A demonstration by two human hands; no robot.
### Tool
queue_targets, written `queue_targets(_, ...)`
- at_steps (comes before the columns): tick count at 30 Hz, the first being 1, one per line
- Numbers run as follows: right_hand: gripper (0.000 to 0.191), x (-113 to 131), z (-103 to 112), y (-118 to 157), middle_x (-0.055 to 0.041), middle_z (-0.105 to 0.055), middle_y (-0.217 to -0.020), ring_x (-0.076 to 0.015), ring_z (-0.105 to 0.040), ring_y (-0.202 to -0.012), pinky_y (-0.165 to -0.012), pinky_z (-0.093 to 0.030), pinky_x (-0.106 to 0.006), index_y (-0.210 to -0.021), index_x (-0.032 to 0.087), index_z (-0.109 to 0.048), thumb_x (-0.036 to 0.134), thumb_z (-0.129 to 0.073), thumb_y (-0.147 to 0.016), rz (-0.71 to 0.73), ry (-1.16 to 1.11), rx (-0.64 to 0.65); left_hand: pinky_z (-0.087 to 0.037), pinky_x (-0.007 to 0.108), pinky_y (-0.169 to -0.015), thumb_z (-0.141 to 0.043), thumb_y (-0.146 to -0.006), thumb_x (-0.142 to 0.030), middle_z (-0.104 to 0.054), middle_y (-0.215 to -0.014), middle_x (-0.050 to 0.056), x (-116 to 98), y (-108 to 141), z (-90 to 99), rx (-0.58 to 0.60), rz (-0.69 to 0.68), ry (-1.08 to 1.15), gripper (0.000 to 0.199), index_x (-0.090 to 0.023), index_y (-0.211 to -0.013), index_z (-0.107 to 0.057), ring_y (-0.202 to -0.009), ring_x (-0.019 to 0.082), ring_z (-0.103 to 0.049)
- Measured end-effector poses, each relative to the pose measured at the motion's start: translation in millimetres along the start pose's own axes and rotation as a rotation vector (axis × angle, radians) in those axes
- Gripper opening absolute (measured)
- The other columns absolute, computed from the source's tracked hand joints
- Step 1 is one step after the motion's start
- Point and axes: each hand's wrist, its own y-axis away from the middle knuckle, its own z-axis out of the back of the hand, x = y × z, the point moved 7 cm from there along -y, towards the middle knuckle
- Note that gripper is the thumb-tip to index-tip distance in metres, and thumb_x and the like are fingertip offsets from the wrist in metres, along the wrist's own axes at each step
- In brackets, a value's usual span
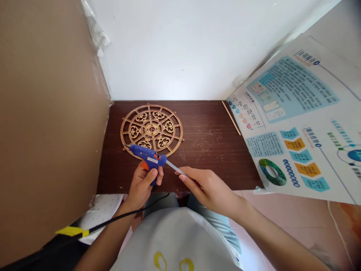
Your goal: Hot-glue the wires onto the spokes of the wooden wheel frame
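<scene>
My left hand is wrapped round the handle of a blue hot glue gun, whose orange trigger lies by the fingers. Its nozzle points left, over the lower left rim of a round openwork wooden wheel with scroll cutouts. A translucent glue stick sticks out of the gun's back end. Pinching that stick's free end is my right hand, between thumb and fingers. The wheel lies flat on the dark brown tabletop; the gun covers part of its near edge.
A thin wooden strip lies along the table's right side. Brown cardboard walls the left, a white panel the back, and a printed poster board the right. A black cable with a yellow tag crosses my left forearm.
</scene>
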Motion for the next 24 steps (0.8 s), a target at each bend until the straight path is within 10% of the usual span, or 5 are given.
queue_targets(24,0.057,-23.1,-3.1,-6.1,-0.0029,-0.073,-0.083,-0.0169,-0.064,-0.073,-0.068,-0.052,-0.028,-0.096,0.02,-0.074,0.065,-0.046,-0.115,-0.149,-0.348,0.177,-0.047,0.031,-0.06,-0.084,-0.092,-0.051,-0.075,-0.08,0.004,10.8,6.5,13.3,0.094,-0.029,-0.258,0.033,-0.02,-0.099,-0.078,-0.059,0.016,-0.059)
